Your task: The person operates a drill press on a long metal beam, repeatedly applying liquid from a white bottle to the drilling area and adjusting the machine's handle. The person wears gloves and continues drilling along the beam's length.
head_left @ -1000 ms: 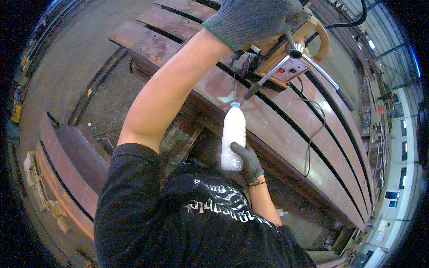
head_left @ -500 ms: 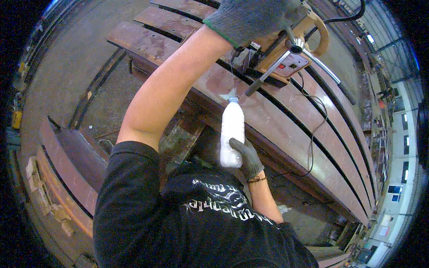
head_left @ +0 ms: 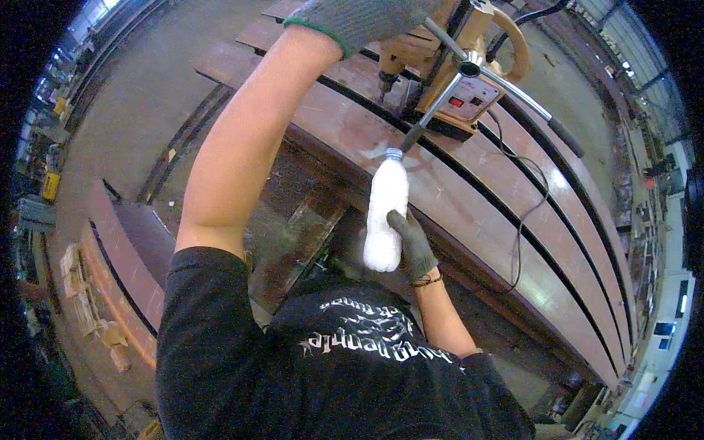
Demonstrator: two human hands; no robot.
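My left hand (head_left: 367, 22), in a grey knit glove with a green cuff, is at the top edge, its fingers partly cut off. One spoke of the feed lever (head_left: 447, 40) on a tan magnetic drill (head_left: 462, 103) runs into that glove, which appears closed round it. The drill bit (head_left: 386, 86) points down at a brown steel plate (head_left: 345, 128). Lower down, my gloved right hand (head_left: 415, 246) grips a plastic bottle (head_left: 387, 205) with whitish contents and a blue cap. The bottle's top is close to the lower black lever grip (head_left: 414, 137).
Several long curved steel plates (head_left: 528, 213) lie side by side with dark gaps between them. A black cable (head_left: 543, 183) loops over them from the drill. More curved steel pieces (head_left: 125, 271) and wood blocks (head_left: 99, 315) are at the left.
My left hand has shifted left with the lever spoke, uncovering the drill bit. The thin liquid stream from the bottle's cap no longer shows. The bottle remains in my right hand.
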